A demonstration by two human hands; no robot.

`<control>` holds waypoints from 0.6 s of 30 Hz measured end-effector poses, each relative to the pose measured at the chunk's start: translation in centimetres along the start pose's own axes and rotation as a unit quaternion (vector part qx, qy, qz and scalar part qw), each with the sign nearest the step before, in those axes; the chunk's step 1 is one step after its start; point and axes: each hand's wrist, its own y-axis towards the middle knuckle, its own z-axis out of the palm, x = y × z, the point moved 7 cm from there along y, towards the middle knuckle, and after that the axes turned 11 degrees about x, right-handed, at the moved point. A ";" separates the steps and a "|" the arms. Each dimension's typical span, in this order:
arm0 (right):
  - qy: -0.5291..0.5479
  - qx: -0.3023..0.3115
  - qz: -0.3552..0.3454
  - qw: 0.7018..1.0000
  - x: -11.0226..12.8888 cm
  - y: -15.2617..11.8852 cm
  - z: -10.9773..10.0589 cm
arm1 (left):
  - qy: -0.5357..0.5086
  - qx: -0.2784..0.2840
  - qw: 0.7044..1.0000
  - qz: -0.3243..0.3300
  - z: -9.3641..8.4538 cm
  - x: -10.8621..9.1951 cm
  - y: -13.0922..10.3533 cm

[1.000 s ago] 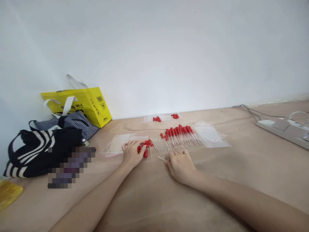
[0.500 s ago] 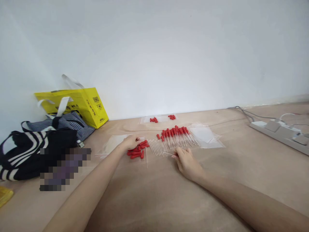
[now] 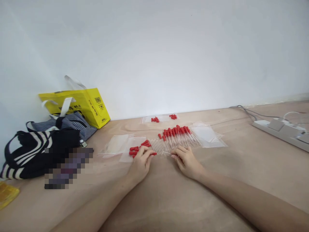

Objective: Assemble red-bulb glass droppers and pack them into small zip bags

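Note:
Between its fingertips my left hand pinches a red rubber bulb, its end pointing right. My right hand is closed on a thin clear tube whose tip points left toward that bulb; a small gap separates them. Loose red bulbs lie on a clear bag beside my left hand, partly covered by it. Several bare tubes lie side by side between and beyond the hands. Behind my right hand is a row of tubes with red bulbs on their ends.
Clear plastic bags lie at the left and right. Another bag with bulbs is near the wall. A yellow bag and a black bag stand far left. A white power strip with cables is at the right.
My left hand has moved right and nearer, from the bulb pile toward the right hand, and now holds a bulb. My right hand keeps its tube almost in place. The view has shifted slightly.

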 end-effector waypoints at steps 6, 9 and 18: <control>-0.027 -0.003 -0.022 0.999 1.1 0.0 -0.2 | 0.025 0.016 1.000 -0.002 0.9 -1.3 -0.3; -0.040 -0.009 -0.024 0.999 1.2 0.0 -0.2 | 0.031 0.019 0.999 -0.002 0.8 -1.2 -0.2; -0.016 -0.004 -0.033 0.999 1.7 0.1 -0.1 | 0.017 0.017 1.000 0.008 0.9 -1.3 -0.3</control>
